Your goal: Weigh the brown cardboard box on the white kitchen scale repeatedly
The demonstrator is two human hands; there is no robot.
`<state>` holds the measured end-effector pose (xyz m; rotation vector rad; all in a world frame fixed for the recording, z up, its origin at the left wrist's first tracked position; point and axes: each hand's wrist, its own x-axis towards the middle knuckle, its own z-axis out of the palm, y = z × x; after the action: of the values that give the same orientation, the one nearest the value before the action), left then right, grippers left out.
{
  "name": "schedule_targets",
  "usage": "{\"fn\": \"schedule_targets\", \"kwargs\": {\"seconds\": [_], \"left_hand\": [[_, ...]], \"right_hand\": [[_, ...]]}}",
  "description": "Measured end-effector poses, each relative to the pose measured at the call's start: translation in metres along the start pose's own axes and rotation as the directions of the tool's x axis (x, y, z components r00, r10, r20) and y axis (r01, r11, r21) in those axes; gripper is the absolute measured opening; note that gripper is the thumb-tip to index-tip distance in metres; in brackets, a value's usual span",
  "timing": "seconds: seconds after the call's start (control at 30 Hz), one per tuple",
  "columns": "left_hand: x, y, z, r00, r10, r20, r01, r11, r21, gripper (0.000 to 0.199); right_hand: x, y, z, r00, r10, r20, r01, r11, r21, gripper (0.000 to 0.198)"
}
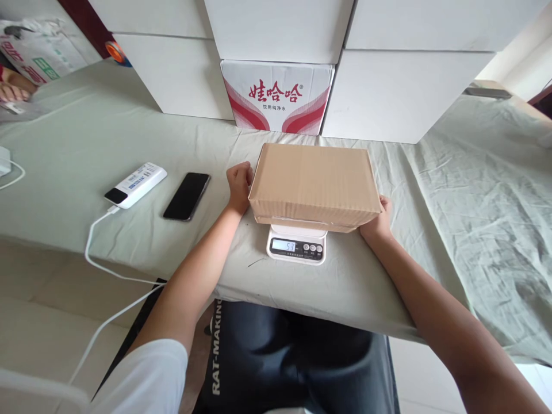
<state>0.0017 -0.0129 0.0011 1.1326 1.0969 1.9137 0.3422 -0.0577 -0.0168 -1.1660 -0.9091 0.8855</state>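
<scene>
A brown cardboard box [317, 178] rests on a small white digital kitchen scale [297, 257], hiding most of its platform. The scale's lit display seems to read 53. Beside the box's left end is my left hand [240, 183], its fingers curled in, with no object visible in them. My right hand [378, 221] is against or right beside the box's lower right corner. The box covers part of that hand, so its fingers are mostly hidden and I cannot tell whether it grips.
A black phone [187, 196] and a white power bank [135, 185] with a white cable [90, 241] lie to the left on the green cloth [362, 287]. White cartons [375, 92] and a red-printed water carton [278, 98] stand behind. Another person's hand [15, 92] shows far left.
</scene>
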Motion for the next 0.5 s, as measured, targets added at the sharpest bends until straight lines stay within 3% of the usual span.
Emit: {"fn": "schedule_targets", "kwargs": {"seconds": [0.5], "left_hand": [[0.0025, -0.0090, -0.0014, 0.999, -0.010, 0.034, 0.009, 0.999, 0.038, 0.067]], "right_hand": [[-0.0006, -0.0024, 0.0011, 0.999, 0.001, 0.049, -0.003, 0.999, 0.045, 0.048]]}}
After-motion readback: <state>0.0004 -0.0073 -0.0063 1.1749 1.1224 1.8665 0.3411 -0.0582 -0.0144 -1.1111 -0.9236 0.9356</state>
